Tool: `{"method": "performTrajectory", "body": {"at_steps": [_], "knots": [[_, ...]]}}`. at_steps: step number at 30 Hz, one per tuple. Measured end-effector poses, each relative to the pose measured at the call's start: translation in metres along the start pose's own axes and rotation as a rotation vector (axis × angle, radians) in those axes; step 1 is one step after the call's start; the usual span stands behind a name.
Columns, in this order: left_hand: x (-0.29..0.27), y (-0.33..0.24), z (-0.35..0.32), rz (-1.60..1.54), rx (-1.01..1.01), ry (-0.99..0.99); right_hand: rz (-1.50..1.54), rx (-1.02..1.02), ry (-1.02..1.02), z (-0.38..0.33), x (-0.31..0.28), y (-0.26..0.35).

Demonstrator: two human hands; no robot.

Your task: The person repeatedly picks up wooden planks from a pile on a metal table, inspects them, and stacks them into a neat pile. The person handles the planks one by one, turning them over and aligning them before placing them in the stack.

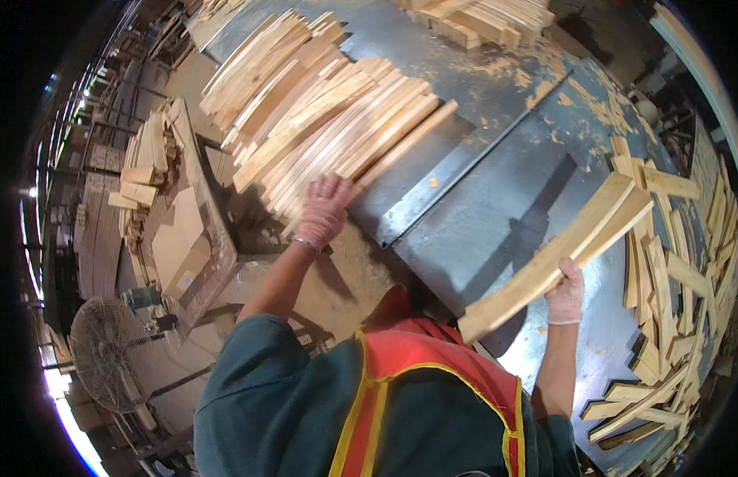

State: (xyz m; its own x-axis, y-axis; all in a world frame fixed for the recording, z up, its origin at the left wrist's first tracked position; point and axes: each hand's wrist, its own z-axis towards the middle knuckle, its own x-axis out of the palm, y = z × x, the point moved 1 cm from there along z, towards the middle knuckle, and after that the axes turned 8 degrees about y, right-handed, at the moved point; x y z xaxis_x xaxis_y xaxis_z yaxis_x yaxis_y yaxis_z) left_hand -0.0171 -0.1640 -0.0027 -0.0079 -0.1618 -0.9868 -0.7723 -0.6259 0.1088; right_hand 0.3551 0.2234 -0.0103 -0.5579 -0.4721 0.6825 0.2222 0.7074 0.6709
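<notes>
My right hand [566, 296], in a pale glove, is closed around a pair of curved wooden slats [556, 256], tilted above the metal table [456, 262]. Their shadow falls on the tabletop. To the left, my gloved left hand [325, 213] lies with stretched fingers against the near ends of a row of wooden slats [337, 131]. These lie side by side, close together, with a few resting on top of the others. My left palm and the exact contact of its fingertips are hidden.
A messy heap of wooden slats [663, 270] covers the table's right side. More stacked slats [484, 20] lie at the far edge. A narrow seam [480, 163] crosses the tabletop. Wood chips [576, 87] are scattered about. At left stand a wooden bench [206, 282] and a fan [106, 354].
</notes>
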Motion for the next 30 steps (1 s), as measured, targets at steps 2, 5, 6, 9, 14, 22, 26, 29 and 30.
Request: {"method": "performTrajectory", "body": {"at_steps": [2, 5, 6, 9, 14, 22, 26, 29, 30], "knots": [[0.004, 0.033, -0.014, 0.167, 0.045, -0.277, 0.037, 0.018, 0.006, 0.037, 0.017, -0.046], [-0.032, -0.036, 0.011, -0.408, 0.146, -0.087, 0.103, 0.058, -0.172, 0.089, 0.041, -0.12], [-0.073, -0.068, 0.02, -0.455, 0.151, 0.381, 0.168, 0.123, -0.216, 0.097, 0.064, -0.142], [-0.063, -0.112, 0.024, -0.443, 0.201, 0.377, 0.31, 0.241, -0.208, 0.109, 0.131, -0.206], [-0.03, -0.047, 0.032, -0.483, 0.162, 0.127, -0.419, 0.257, -0.049, 0.081, 0.143, -0.161], [0.031, -0.009, 0.033, 0.039, -0.069, 0.128, -1.715, 0.148, -0.523, 0.076, -0.085, 0.085], [0.007, -0.037, 0.012, 0.059, -0.048, 0.062, -1.95, 0.196, -0.994, 0.021, -0.19, 0.21], [-0.019, -0.098, 0.012, 0.016, 0.096, 0.171, -2.208, 0.324, -1.072, -0.015, -0.257, 0.267], [-0.032, -0.127, 0.016, -0.125, 0.171, 0.182, -2.169, 0.441, -0.995, -0.012, -0.255, 0.281]]}}
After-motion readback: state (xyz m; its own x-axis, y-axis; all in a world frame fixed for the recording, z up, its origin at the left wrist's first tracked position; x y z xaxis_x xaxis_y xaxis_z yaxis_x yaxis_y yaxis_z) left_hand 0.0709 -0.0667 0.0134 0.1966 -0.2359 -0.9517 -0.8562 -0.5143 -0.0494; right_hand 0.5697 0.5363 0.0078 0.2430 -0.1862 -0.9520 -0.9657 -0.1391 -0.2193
